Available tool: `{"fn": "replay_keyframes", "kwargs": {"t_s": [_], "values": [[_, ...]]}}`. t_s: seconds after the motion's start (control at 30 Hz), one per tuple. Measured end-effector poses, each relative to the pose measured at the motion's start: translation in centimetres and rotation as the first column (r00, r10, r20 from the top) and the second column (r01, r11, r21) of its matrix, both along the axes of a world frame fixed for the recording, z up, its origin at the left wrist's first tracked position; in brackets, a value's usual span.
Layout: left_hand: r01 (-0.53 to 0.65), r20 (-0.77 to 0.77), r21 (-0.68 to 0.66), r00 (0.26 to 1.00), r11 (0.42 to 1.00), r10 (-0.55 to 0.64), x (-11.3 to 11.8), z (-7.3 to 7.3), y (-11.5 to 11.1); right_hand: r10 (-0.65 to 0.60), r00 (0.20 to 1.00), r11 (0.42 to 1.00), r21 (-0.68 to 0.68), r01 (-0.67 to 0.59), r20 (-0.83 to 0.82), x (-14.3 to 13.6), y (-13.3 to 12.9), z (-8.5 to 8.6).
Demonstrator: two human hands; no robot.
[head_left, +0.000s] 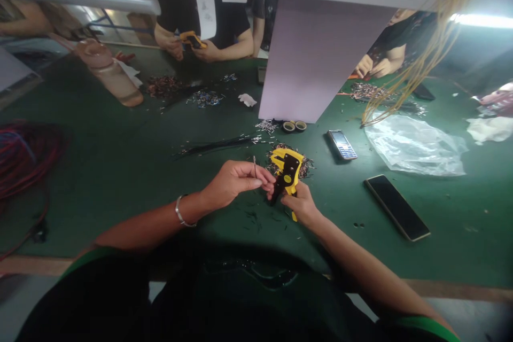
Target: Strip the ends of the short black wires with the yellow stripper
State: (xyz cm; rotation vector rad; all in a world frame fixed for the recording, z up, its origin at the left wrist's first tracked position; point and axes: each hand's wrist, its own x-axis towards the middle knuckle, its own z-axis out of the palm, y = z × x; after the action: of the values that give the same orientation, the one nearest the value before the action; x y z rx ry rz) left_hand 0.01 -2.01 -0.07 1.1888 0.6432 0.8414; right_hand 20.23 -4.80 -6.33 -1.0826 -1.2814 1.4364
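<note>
A dark shirt (240, 304) with green-edged sleeves is filling the bottom, leaning over the near edge of the green desk (120, 181). Bare desk is stretching left of the hands to a coil of red cable (20, 163) near the left edge. To the right, a smartphone (396, 207) is lying at a slant, a keypad phone (341, 145) is resting beyond it, and bare surface is showing between them and the right hand (302, 206). A pale upright board (316, 59) is closing off the middle toward the far edge.

Near the far left corner, a bottle (118, 83) is tilting in view; its contents are too blurred to tell. A clear plastic bag (417, 144) is lying flat toward the right edge.

The right hand is closing around the handles of a yellow-and-black tool (294, 163), which is sitting above a pile of short wire pieces (306, 168) near the desk's middle. The left hand (232, 180) is pinching a thin, dark wire (255, 166) upright between thumb and forefinger, just beside the tool.
</note>
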Motion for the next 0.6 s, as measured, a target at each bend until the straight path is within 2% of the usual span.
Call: {"fn": "replay_keyframes", "kwargs": {"t_s": [0.6], "values": [[-0.002,0.002,-0.022,1.000,1.000,0.002,0.09,0.25,-0.02,0.008,0.997,1.000,-0.017,-0.007,0.075,-0.03,-0.11,0.28]]}}
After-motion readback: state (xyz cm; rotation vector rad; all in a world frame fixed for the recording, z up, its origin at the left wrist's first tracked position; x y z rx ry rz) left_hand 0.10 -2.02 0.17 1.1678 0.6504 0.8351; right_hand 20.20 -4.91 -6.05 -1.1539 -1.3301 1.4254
